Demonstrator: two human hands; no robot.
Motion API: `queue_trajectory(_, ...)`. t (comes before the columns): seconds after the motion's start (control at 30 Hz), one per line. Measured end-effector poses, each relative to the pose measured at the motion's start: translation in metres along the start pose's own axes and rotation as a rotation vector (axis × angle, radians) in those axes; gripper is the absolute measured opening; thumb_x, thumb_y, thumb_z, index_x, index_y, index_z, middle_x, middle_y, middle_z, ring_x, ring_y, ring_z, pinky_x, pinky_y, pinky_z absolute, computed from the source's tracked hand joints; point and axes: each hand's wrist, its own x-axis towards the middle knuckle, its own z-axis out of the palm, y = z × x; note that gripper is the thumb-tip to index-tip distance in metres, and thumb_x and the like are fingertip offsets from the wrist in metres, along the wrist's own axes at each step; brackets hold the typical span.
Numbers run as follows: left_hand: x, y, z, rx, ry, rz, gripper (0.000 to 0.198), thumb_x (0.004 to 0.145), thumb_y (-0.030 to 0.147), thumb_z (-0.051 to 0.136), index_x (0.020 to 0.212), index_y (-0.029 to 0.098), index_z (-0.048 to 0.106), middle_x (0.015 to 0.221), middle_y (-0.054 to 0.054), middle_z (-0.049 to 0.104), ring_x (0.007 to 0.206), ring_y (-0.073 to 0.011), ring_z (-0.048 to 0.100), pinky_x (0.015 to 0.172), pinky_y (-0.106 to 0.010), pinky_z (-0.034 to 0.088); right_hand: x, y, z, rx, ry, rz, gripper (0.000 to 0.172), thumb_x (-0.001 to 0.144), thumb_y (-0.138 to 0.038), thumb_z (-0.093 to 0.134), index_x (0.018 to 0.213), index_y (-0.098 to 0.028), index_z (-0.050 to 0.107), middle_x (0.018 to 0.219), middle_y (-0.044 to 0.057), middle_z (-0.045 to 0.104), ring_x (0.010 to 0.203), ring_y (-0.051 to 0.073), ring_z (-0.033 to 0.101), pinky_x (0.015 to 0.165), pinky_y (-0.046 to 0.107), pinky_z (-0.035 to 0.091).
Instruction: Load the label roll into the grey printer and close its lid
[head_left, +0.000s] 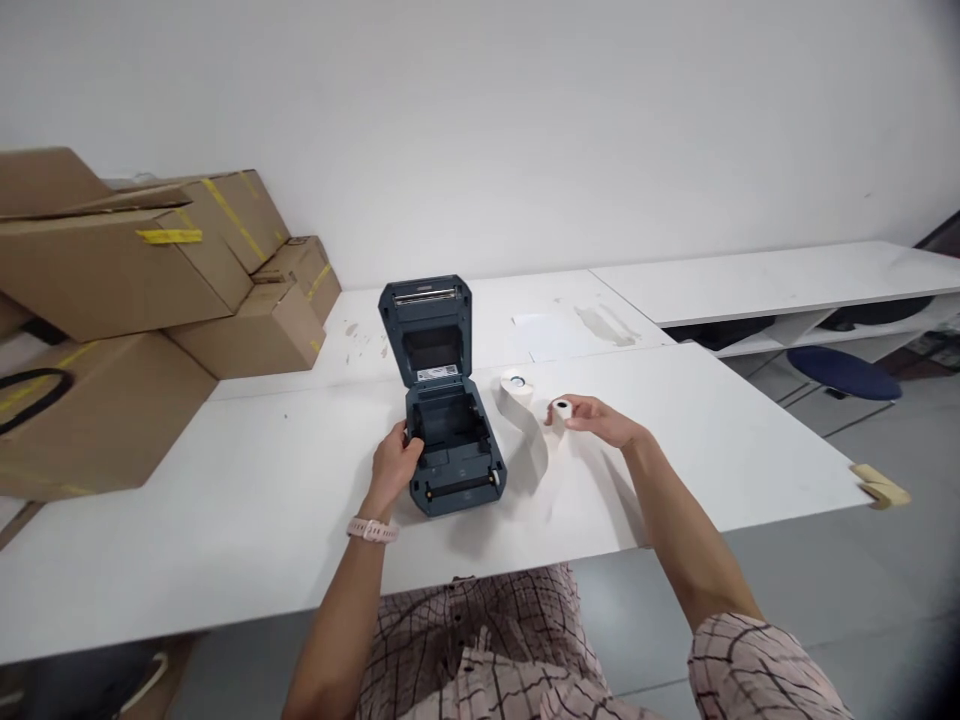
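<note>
A dark label printer (450, 440) stands on the white table with its lid (429, 325) raised, and its inner bay shows. My left hand (396, 462) grips the printer's left side, thumb over the rim. To the right of the printer, my right hand (596, 417) holds a small white paper roll (561, 410) between thumb and fingers. A larger label roll (516, 385) rests on the table between printer and right hand. From it a loose paper strip (534, 445) curls toward the table's front. Whether the strip joins the small roll, I cannot tell.
Cardboard boxes (202, 260) with yellow tape are piled at the left. A white sheet (541, 335) lies at the back of the table (300, 480). On the right are a shelf unit (780, 285), a blue stool (844, 373) and a tan piece (880, 487) at the table corner.
</note>
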Motion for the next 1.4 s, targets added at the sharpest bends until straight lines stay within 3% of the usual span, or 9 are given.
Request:
queue_trajectory(0.13,-0.003,0.003,0.000,-0.001,0.016,-0.004,0.046,0.082,0.026,0.050,0.124,0.015,0.065,0.095,-0.008,0.073,0.083,-0.0218,0.064,0.072,-0.030,0.045,0.033,-0.070,0.017,-0.010,-0.203,-0.283,0.056,0.084,-0.063,0.068,0.121,-0.021,0.064,0.105,0.010,0.073,0.096,0.025,0.068,0.087,0.043,0.053)
queue_trajectory(0.2,-0.004,0.003,0.001,-0.003,0.033,0.002,0.044,0.083,0.026,0.050,0.121,0.015,0.067,0.088,-0.007,0.071,0.078,-0.0209,0.062,0.069,-0.029,0.043,0.060,-0.102,0.040,-0.149,-0.355,-0.310,0.051,0.091,-0.055,0.064,0.128,-0.019,0.062,0.114,0.012,0.071,0.102,0.024,0.067,0.086,0.039,0.052)
queue_trajectory(0.27,-0.004,0.003,0.001,-0.011,0.042,0.005,0.042,0.082,0.026,0.050,0.119,0.015,0.068,0.083,-0.005,0.069,0.073,-0.0200,0.060,0.068,-0.029,0.042,0.091,-0.120,0.071,-0.412,-0.405,-0.270,0.042,0.094,-0.043,0.062,0.127,-0.017,0.063,0.118,0.012,0.070,0.101,0.024,0.065,0.084,0.036,0.050)
queue_trajectory(0.4,-0.003,-0.001,0.002,-0.116,0.038,-0.016,0.041,0.081,0.026,0.055,0.118,0.016,0.069,0.078,-0.004,0.066,0.070,-0.0190,0.058,0.067,-0.029,0.043,0.142,-0.109,0.127,-0.951,-0.412,-0.138,0.033,0.088,-0.025,0.066,0.119,-0.014,0.068,0.112,0.014,0.073,0.098,0.028,0.067,0.083,0.035,0.046)
queue_trajectory(0.5,-0.003,-0.006,0.006,-0.177,0.058,-0.055,0.043,0.081,0.029,0.058,0.121,0.019,0.068,0.075,-0.002,0.062,0.068,-0.0189,0.057,0.066,-0.029,0.044,0.155,-0.090,0.145,-1.121,-0.406,-0.115,0.034,0.086,-0.025,0.068,0.118,-0.015,0.069,0.113,0.014,0.074,0.107,0.032,0.067,0.093,0.039,0.043)
queue_trajectory(0.67,-0.002,-0.007,0.013,-0.394,0.096,-0.123,0.049,0.077,0.028,0.064,0.125,0.020,0.064,0.101,-0.007,0.066,0.086,-0.0204,0.062,0.074,-0.030,0.049,0.137,-0.081,0.150,-1.123,-0.329,-0.187,0.041,0.093,-0.028,0.063,0.131,-0.013,0.063,0.104,0.013,0.077,0.101,0.031,0.070,0.100,0.045,0.042)
queue_trajectory(0.77,-0.002,-0.005,0.016,-0.585,0.060,-0.137,0.054,0.074,0.023,0.065,0.128,0.018,0.060,0.118,-0.011,0.065,0.098,-0.0217,0.063,0.078,-0.030,0.051,0.109,-0.081,0.154,-1.047,-0.199,-0.300,0.034,0.097,-0.020,0.056,0.129,-0.014,0.066,0.115,0.014,0.075,0.107,0.030,0.068,0.097,0.046,0.047)
queue_trajectory(1.03,-0.006,-0.002,0.019,-0.825,-0.016,-0.212,0.063,0.072,0.022,0.071,0.132,0.021,0.052,0.122,-0.012,0.065,0.107,-0.0236,0.064,0.085,-0.033,0.053,0.022,-0.064,0.191,-0.927,0.112,-0.440,0.035,0.103,-0.014,0.043,0.129,-0.014,0.067,0.140,0.014,0.065,0.131,0.029,0.061,0.106,0.049,0.054)
queue_trajectory(1.4,-0.007,-0.002,0.019,-0.854,-0.039,-0.208,0.064,0.071,0.027,0.077,0.130,0.023,0.052,0.125,-0.012,0.063,0.110,-0.0249,0.065,0.087,-0.035,0.054,0.012,-0.053,0.201,-0.884,0.197,-0.434,0.038,0.101,-0.010,0.045,0.134,-0.015,0.063,0.143,0.014,0.062,0.133,0.028,0.059,0.110,0.052,0.052)
